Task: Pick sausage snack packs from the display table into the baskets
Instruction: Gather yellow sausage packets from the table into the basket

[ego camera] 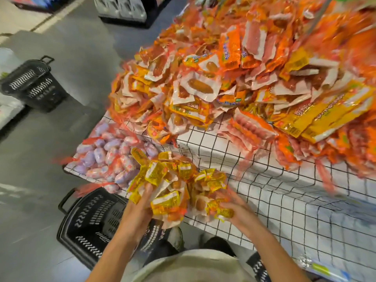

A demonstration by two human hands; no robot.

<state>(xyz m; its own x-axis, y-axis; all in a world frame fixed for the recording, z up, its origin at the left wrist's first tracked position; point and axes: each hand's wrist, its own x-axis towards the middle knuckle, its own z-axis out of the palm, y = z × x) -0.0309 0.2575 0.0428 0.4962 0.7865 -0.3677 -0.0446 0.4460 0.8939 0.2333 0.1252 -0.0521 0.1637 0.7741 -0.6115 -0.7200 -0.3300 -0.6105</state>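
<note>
Both hands, left hand (140, 202) and right hand (234, 208), clutch yellow sausage packs (175, 186) above the near basket (89, 218), its contents unclear, with heaps left on the tabletop (254, 186)

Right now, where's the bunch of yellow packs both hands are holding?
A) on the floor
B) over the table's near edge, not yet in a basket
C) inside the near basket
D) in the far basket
B: both the left hand and right hand grip the yellow packs over the checked table edge, beside the near basket.

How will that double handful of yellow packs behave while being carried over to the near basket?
The yellow packs are probably light but slippery: glossy film, loosely heaped between left hand and right hand. Edge ones hang free and may spill before the basket.
</note>
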